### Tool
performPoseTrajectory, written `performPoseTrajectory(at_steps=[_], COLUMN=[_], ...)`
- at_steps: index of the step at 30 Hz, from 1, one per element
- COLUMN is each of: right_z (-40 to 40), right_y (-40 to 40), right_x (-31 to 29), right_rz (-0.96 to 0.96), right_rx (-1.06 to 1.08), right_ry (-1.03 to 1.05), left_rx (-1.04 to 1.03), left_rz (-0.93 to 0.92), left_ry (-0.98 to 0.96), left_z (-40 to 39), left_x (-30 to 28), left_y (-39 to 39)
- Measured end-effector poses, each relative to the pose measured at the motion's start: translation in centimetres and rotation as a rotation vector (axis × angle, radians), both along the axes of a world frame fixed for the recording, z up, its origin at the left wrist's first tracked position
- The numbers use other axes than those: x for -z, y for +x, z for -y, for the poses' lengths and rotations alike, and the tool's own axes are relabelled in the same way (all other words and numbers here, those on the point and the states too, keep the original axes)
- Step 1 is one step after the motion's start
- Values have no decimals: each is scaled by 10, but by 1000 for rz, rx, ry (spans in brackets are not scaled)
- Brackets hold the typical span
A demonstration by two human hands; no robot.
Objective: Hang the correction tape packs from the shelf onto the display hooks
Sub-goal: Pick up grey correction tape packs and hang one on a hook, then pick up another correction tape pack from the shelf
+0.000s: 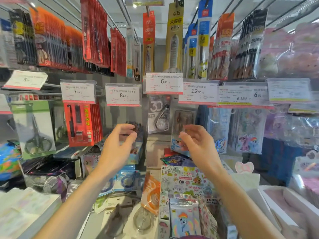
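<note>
Your left hand is raised with its fingers loosely curled, thumb and fingertips close together near a small dark item at its 1 o'clock; whether you actually pinch it is unclear through the blur. Your right hand hangs half open, fingers relaxed, holding nothing. A grey correction tape pack already hangs on its hook under the 6.00 price tag, between your hands and above them, at 11 o'clock from the right hand. More packs lie on the shelf below: a blue pack and an orange pack, at 6 o'clock from your hands.
</note>
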State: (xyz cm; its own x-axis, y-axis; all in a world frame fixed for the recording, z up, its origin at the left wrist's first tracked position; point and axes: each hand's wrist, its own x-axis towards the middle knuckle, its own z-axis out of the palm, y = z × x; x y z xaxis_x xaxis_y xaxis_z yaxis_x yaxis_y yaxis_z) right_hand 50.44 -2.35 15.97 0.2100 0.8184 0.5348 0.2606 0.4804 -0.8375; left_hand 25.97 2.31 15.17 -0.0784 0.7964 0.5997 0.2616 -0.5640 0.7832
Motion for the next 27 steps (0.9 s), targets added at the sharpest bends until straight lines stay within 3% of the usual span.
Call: performPoseTrajectory(at_steps=[8,15,27], right_z=[60,89,87], right_y=[5,-4,-101], right_x=[50,86,94], right_rz=[-92,-108,-120], right_rx=[-128,-100,22], right_ry=[-69,-122,-154], left_rx=[31,-85,-38], left_rz=[163,317,346], left_ry=[-68,-163,-202], left_z=[86,135,104], left_x=[55,107,120], left_y=[-21,-49,-151])
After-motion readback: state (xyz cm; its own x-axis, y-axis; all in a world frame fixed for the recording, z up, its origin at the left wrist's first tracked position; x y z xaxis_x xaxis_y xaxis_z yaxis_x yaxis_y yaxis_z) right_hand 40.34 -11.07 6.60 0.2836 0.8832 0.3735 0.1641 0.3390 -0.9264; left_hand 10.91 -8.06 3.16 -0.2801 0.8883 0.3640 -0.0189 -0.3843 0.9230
